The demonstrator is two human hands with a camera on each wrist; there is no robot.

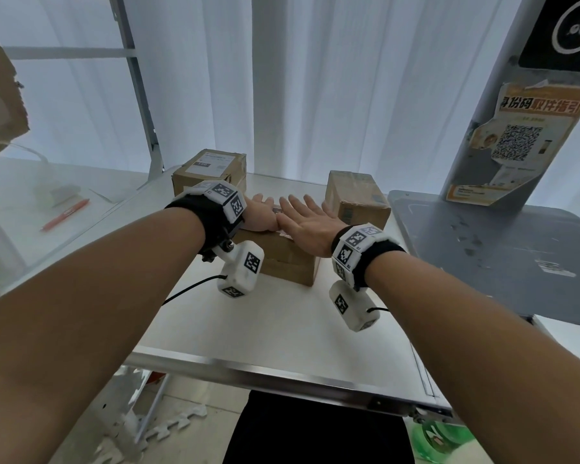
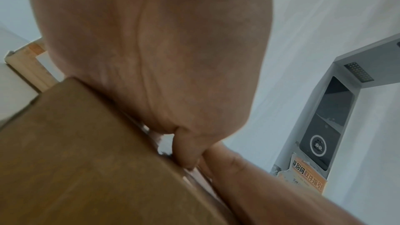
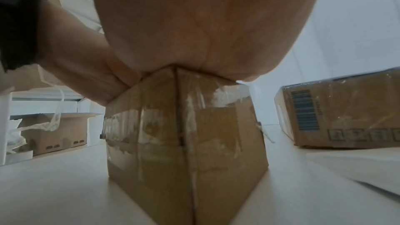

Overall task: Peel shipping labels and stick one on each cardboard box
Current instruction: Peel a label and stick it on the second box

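Note:
A brown cardboard box (image 1: pixel 290 262) stands in the middle of the white table (image 1: pixel 282 329). Both hands lie flat on its top, side by side. My left hand (image 1: pixel 262 212) and my right hand (image 1: pixel 307 217) have straight fingers pressing down; a sliver of a label (image 1: pixel 283 233) shows between them, the rest is hidden. In the right wrist view the palm (image 3: pixel 201 32) sits on the taped box (image 3: pixel 184 134). In the left wrist view the palm (image 2: pixel 151 49) covers the box top (image 2: pixel 86 160). A labelled box (image 1: pixel 211 174) stands at the back left, a tape-wrapped box (image 1: pixel 357 199) at the back right.
A grey kiosk stand (image 1: pixel 499 256) with an orange QR poster (image 1: pixel 516 139) fills the right side. A red pen (image 1: pixel 66 214) lies on the glass surface at the left. The table's metal front edge (image 1: pixel 282 376) is close to my body.

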